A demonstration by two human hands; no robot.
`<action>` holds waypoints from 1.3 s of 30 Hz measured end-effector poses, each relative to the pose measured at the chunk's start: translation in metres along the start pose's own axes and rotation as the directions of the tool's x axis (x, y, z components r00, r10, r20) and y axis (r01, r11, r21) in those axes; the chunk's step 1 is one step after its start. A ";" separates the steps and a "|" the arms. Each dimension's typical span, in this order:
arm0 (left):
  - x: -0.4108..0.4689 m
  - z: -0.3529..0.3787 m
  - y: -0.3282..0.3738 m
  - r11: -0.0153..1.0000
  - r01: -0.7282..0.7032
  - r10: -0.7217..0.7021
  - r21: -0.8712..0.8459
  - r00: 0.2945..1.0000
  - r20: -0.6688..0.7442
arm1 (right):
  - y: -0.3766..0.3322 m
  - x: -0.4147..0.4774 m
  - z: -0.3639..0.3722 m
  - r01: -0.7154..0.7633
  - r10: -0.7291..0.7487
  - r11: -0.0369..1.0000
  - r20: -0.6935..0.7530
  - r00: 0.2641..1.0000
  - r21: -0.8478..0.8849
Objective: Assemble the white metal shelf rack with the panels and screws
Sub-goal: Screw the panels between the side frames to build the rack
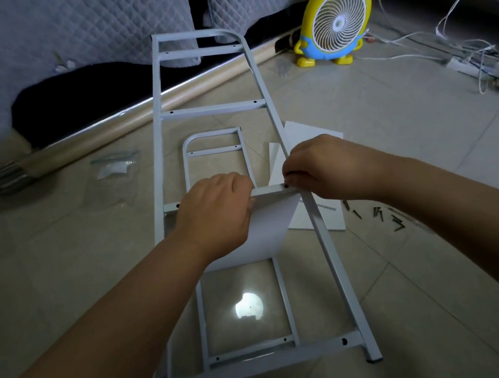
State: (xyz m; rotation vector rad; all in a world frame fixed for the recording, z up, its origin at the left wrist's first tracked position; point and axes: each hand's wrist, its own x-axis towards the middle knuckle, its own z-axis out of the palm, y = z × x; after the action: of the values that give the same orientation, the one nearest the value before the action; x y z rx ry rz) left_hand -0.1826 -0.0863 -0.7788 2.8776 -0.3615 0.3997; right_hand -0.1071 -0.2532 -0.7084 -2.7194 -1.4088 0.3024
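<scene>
1. The side frame (pixel 213 110) is thin welded steel tube. I judge it stiff and fairly light, but long and top-heavy, so it will swing if it is held only at one end.
2. It is best held on a cross rail or on a long rail close to the joint being worked. The painted surface looks smooth and could slip in a dry palm.
3. The panel (pixel 271 226) looks like thin sheet. It is probably light and rigid across its face but easily dented or bent at a corner, so hold it by the folded top edge.
4. The left hand (pixel 217 213) holds it that way, with its fingers curled over the panel's upper edge where it meets the frame's cross rail.
5. The right hand (pixel 325 166) is closed narrow. Its fingertips pinch a small dark screw (pixel 286 186) at the corner where the cross rail joins the right long rail. It looks small enough to be dropped easily.
6. The frame is white with a rounded far corner, several cross rails and dark screw holes. It stands tilted away from the person, with its near foot on the tiled floor (pixel 390 144).
7. A second frame (pixel 214 151) lies flat on the floor beneath it.
8. Spare panels (pixel 313 135) lie on the floor just beyond the right hand, and loose screws (pixel 378 213) are scattered to the right of it.
</scene>
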 end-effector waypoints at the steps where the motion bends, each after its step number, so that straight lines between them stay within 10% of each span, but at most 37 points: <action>1: -0.001 0.001 0.000 1.000 -0.005 0.005 -0.005 1.000 -0.007 | 0.000 0.002 -0.001 0.005 -0.004 1.000 0.024 1.000 -0.028; 16: -0.002 0.001 0.000 0.999 -0.029 0.030 0.017 0.999 -0.033 | -0.012 -0.005 0.009 -0.208 0.207 0.976 -0.023 0.978 -0.061; 39: -0.001 0.000 0.000 0.991 -0.116 0.121 0.066 0.991 -0.064 | 0.004 0.004 0.005 0.133 -0.124 0.984 -0.083 0.989 0.116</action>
State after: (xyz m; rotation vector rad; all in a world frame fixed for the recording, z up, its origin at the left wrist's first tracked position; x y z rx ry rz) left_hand -0.1841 -0.0860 -0.7788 2.9026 -0.5189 0.5363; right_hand -0.1025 -0.2522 -0.7150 -2.5034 -1.4857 0.2641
